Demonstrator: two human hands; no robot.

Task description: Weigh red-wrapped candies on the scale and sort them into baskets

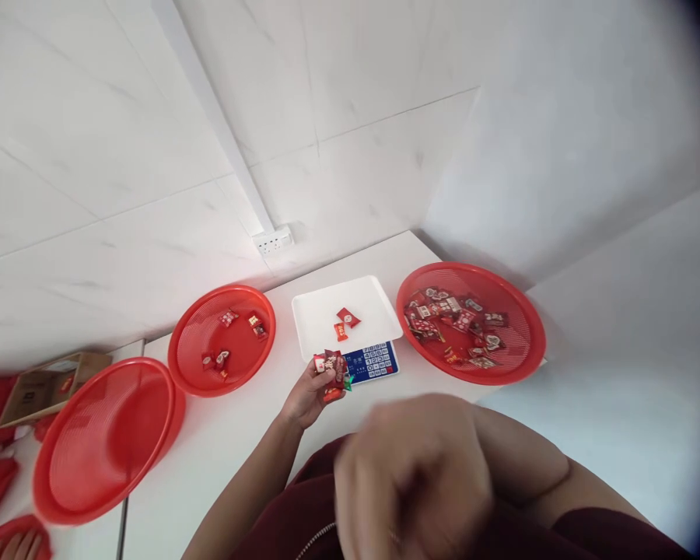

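My left hand point(308, 397) is closed on several small wrapped candies point(334, 369), mostly red, with a bit of green wrapper showing. It is in front of a kitchen scale, beside the blue keypad point(376, 362). Two red candies point(348, 317) lie on the scale's white tray point(315, 311). Close to the camera, my right hand point(414, 474) is raised and blurred, its fingers curled in. Whatever it may hold is hidden.
A red basket point(530, 327) with many candies stands right of the scale. To the left, another red basket point(178, 342) holds several candies. Farther left are a tilted red basket point(43, 474), a cardboard box point(20, 400) and another person's fingers point(20, 546). Behind the table, the wall carries a socket point(273, 241).
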